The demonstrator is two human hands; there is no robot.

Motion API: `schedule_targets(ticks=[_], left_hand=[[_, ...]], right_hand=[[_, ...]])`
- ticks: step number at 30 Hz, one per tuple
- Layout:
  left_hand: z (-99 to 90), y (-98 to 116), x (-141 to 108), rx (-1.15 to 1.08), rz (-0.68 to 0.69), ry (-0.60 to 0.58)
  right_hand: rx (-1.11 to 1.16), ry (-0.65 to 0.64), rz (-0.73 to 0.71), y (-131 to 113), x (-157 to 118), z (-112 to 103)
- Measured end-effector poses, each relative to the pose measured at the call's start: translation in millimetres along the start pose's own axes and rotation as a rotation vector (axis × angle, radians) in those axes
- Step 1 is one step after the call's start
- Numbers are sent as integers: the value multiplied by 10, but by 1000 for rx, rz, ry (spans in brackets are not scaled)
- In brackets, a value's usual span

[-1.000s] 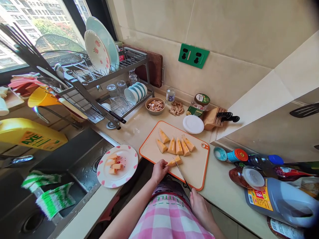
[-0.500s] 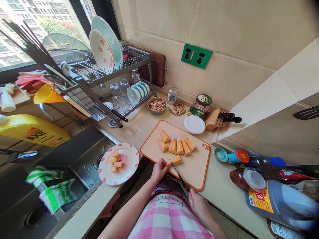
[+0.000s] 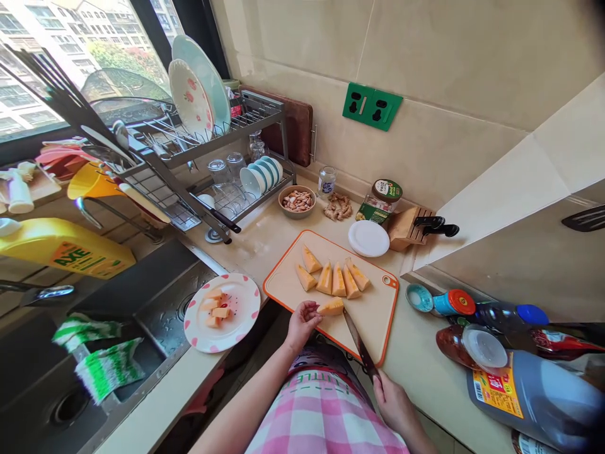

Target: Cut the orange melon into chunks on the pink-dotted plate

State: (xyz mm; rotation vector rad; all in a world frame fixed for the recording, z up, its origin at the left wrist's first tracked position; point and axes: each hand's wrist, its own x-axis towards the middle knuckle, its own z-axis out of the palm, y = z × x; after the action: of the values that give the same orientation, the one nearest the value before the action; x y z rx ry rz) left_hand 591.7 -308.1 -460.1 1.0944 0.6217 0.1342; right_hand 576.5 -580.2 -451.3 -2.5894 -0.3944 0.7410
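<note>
1 melon wedge (image 3: 332,307) in L hand (image 3: 303,325) (knife (image 3: 359,345) off)

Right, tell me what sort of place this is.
Most likely a home kitchen. A stainless steel sink is set into the counter, a dish rack holds plates and glasses, and a wooden knife block stands against the wall.

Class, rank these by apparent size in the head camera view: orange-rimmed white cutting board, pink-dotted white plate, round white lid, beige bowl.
1. Orange-rimmed white cutting board
2. Pink-dotted white plate
3. Round white lid and beige bowl: too alike to rank.
</note>
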Motion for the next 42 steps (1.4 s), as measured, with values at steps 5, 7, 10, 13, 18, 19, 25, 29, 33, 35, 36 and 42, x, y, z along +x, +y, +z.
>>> schedule_targets(ticks=[5, 7, 10, 13, 18, 19, 25, 29, 33, 35, 36, 42], left_hand=[[121, -108, 52, -30, 26, -24], [168, -145, 68, -42, 76, -51], [238, -185, 89, -38, 137, -62], [289, -178, 103, -62, 155, 0], [220, 9, 8, -191, 24, 40], [178, 60, -39, -216, -22, 50], [-112, 336, -369, -459, -182, 236], [-322, 540, -482, -666, -148, 398], [-623, 764, -557, -719, -155, 603], [-802, 861, -607, -657, -155, 661], [-896, 901, -636, -617, -148, 679], [-1485, 988, -793, -417, -99, 655]], right_hand=[[126, -69, -45, 135, 60, -15], [166, -99, -63, 149, 103, -90], [200, -144, -88, 147, 168, -226], [224, -178, -116, 150, 222, -349], [247, -186, -152, 197, 329, -492], [253, -200, -142, 192, 363, -509], [274, -365, -183, -218, 650, -552], [213, -326, -468, -799, 800, -485], [124, -260, -733, -1393, 849, -265], [29, -197, -860, -1678, 835, -124], [-23, -166, -920, -1819, 819, -54], [-209, -34, -1103, -2552, 675, 290]])
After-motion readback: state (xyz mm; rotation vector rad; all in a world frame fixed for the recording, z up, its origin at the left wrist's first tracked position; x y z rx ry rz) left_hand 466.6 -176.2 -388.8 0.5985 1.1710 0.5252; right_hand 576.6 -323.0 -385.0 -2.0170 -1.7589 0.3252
